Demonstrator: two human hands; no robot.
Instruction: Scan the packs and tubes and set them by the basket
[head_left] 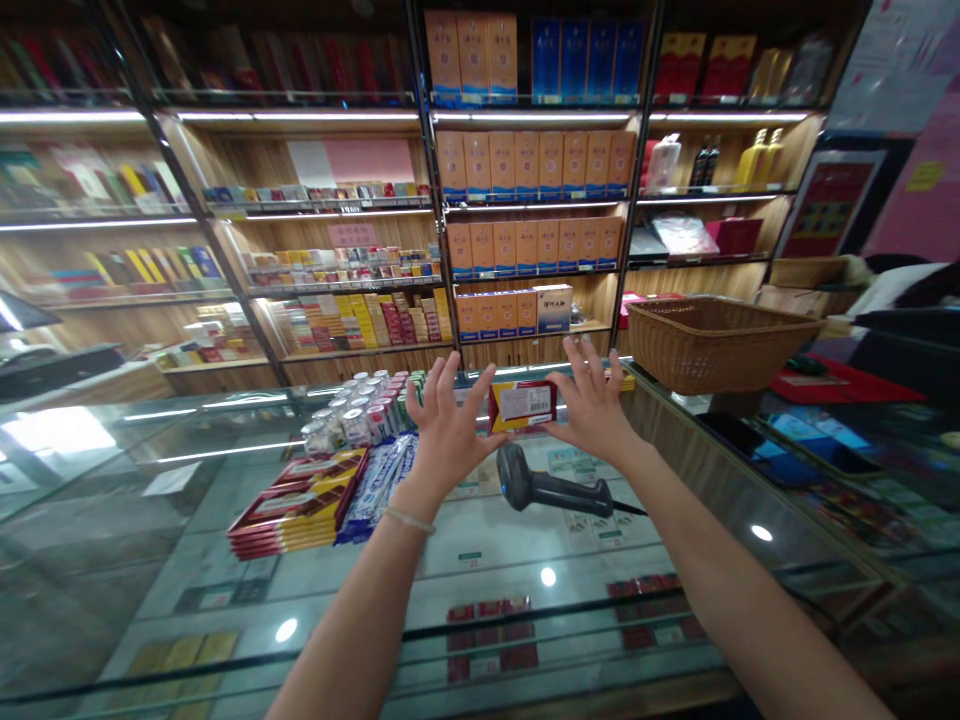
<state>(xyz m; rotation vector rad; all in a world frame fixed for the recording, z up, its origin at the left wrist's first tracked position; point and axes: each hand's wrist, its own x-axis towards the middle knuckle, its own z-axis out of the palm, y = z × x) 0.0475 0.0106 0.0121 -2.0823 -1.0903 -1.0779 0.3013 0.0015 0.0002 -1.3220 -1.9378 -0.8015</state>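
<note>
Both my hands hold a small red and yellow box [523,405] with a white barcode label above the glass counter [225,440]. My left hand [446,425] grips its left end with thumb and fingers. My right hand [596,400] grips its right end, fingers raised. Just below the box a black barcode scanner [551,487] lies on the glass, its cable running right.
A stack of red and gold cartons [300,505] and blue packets [379,480] lie left of my hands, with small bottles [360,410] behind. A wicker basket [712,345] stands at the right. Shelves of boxes [525,160] fill the back wall.
</note>
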